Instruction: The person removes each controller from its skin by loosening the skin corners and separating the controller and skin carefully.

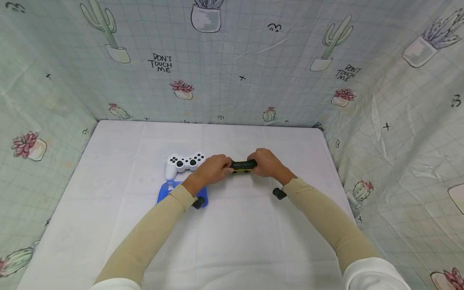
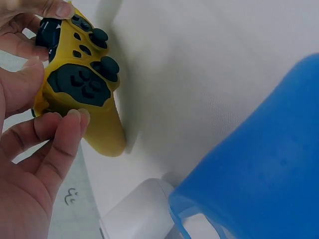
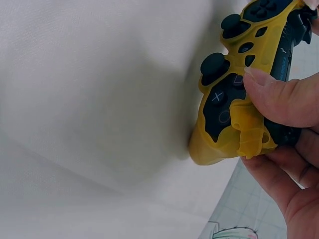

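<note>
Both hands hold a black game controller [image 1: 243,165] in a yellow silicone cover [image 2: 107,127], tilted on edge at the table's middle. My left hand [image 1: 216,167] pinches its left end at the cover's edge, thumb and fingertips bent. My right hand [image 1: 267,163] grips the other end, with the thumb on the face beside the square button. On that side the yellow cover [image 3: 204,149] is bunched and folded over near the buttons, and the black shoulder part shows bare. The handles sit inside the cover.
Left of the hands lies a white game controller [image 1: 171,170]. A blue silicone cover [image 1: 202,194] lies just in front of it, partly behind the left forearm. The white table [image 1: 239,241] is bordered by patterned cloth walls [image 1: 224,64] at the back and sides.
</note>
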The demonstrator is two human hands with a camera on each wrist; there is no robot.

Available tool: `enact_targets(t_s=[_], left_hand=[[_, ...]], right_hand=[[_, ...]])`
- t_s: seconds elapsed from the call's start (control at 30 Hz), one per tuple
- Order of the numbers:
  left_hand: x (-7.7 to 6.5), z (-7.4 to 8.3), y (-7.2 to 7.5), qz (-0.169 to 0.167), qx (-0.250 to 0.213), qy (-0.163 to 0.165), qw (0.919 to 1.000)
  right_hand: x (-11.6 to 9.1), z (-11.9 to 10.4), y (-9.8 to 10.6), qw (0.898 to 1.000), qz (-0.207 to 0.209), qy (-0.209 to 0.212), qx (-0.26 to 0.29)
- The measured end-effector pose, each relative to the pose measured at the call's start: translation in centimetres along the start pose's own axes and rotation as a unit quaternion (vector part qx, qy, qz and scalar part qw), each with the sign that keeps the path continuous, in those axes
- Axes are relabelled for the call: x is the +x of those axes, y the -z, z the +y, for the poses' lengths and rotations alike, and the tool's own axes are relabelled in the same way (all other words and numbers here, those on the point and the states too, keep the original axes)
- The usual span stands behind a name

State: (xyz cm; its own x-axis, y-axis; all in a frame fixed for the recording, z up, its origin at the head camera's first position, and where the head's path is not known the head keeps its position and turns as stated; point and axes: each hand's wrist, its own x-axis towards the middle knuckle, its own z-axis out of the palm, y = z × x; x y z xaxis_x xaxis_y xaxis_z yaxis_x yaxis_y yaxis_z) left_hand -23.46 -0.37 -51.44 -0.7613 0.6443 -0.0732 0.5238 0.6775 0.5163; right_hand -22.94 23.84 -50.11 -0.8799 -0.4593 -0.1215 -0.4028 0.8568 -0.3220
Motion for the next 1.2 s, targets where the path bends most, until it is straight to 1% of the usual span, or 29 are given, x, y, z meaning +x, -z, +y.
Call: enact_targets(t_s=[0.13, 0.27, 0.47, 0.63, 0.8, 1.0, 1.2], left_hand=[[0.07, 0.05, 0.01, 0.004, 0.006, -0.012, 0.9999], [0.16, 0.2, 0.09, 0.018, 0.007, -0.006, 0.9998], [0.27, 0.08, 0.11, 0.022, -0.038, 0.02, 0.9988], [0.38, -0.11, 0.06, 0.02, -0.056, 0.02, 0.998], [0.38, -0.16, -0.15, 0.022, -0.051, 0.022, 0.9982], [0.21, -0.32, -0.6, 0.038, -0.047, 0.023, 0.9979], [-0.01, -0.34, -0.71, 0.05, -0.052, 0.023, 0.9971]], right_hand=[[-0.19, 0.0, 0.01, 1.0, 0.003, 0.006, 0.002], [-0.1, 0.03, -0.06, 1.0, 0.012, 0.017, 0.005], [0.16, 0.27, -0.2, 1.0, 0.01, 0.014, 0.006], [0.2, 0.39, -0.11, 1.0, 0.006, 0.005, 0.008], [0.27, 0.43, -0.12, 1.0, 0.002, 0.0, 0.01], [0.34, 0.26, -0.16, 1.0, -0.008, -0.012, 0.01], [0.43, 0.2, 0.15, 1.0, -0.012, -0.012, 0.008]])
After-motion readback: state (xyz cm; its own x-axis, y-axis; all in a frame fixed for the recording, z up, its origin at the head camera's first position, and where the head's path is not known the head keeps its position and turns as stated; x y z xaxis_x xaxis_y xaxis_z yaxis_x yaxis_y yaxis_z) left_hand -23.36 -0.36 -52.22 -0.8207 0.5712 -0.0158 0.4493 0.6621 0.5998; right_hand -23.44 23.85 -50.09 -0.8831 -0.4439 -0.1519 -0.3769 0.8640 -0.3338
